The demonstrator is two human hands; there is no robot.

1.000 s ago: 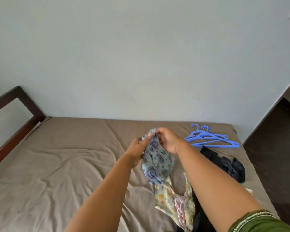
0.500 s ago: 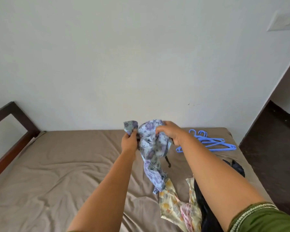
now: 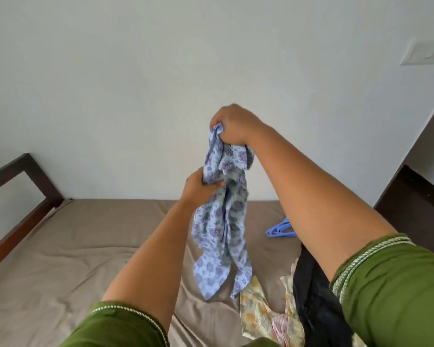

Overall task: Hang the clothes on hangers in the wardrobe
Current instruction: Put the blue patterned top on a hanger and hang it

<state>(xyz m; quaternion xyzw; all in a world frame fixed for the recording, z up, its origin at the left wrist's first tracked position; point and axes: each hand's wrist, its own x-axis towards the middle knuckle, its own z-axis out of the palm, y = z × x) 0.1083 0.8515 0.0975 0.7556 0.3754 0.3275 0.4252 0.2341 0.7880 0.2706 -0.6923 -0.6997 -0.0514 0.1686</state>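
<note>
Hands, left [image 3: 198,187] and right [image 3: 232,125], grip floral garment [image 3: 221,221] above brown-sheeted bed [image 3: 68,259], pale wall [image 3: 135,71] behind.

A home bedroom: a bed [image 3: 85,259] with a rumpled tan sheet fills the lower half, its dark wooden frame [image 3: 15,196] at 9 o'clock. Loose clothes [image 3: 261,311] lie at 5 o'clock, blue hangers [image 3: 280,229] at 4 o'clock, before a plain pale wall [image 3: 135,83].
</note>
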